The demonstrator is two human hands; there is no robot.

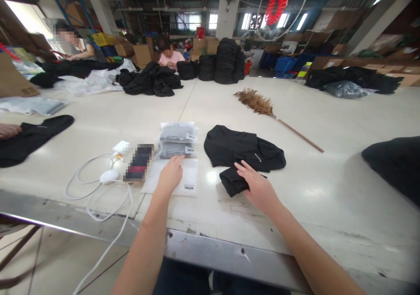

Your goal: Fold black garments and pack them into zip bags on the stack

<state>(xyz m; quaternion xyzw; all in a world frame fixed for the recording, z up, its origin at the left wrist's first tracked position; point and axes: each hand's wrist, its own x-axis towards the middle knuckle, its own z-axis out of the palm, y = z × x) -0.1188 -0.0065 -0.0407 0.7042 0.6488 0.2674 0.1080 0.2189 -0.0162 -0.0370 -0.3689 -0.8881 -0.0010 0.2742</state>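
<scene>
2 bagged garments (178,140) at 12 o'clock of left hand (170,175). 1 black garment (241,155) under right hand (257,187). 1 feather duster (262,107) at 1 o'clock. 1 phone (139,162), 1 white charger (120,147) at 10 o'clock. 2 co-workers (170,54) at 11 o'clock.

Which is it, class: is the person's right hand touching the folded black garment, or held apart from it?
Touching. The head view shows the right hand lying flat on the folded black garment, fingers overlapping the cloth with no gap visible.

Pale table (328,190), metal front edge: black garment (243,148), bagged packs (177,139), white cable (95,190), feather duster (262,107) mid-table.
</scene>
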